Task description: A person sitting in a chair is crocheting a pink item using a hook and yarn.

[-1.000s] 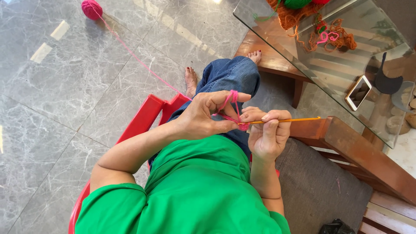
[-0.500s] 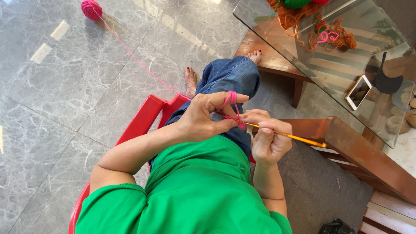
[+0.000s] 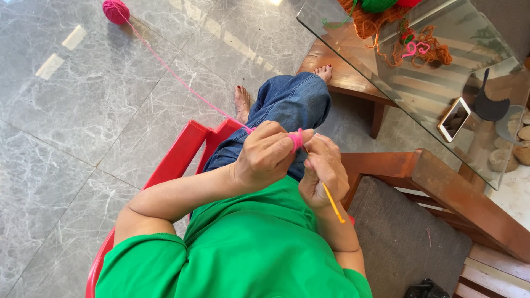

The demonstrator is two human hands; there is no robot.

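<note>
My left hand (image 3: pixel 269 156) is closed with pink yarn (image 3: pixel 297 139) wound round its forefinger. A pink strand (image 3: pixel 182 83) runs from it across the floor to a pink yarn ball (image 3: pixel 116 11) at the far left. My right hand (image 3: pixel 323 172) grips an orange crochet hook (image 3: pixel 333 202), whose handle slants down toward my wrist while its tip is hidden between the two hands. The hands touch above my knee in blue jeans (image 3: pixel 287 105). I sit on a red plastic chair (image 3: pixel 176 160) and wear a green shirt.
A glass-topped wooden table (image 3: pixel 386 72) stands ahead right, with orange, green and pink yarn (image 3: pixel 414 44), a phone (image 3: pixel 453 119) and a dark flat piece on it. A wooden seat with a grey cushion (image 3: pixel 408 237) is beside me. Grey marble floor stretches left.
The hook's handle swung from pointing out to the right to slanting downward. My right hand turned in closer to my left hand. The yarn ball stayed put.
</note>
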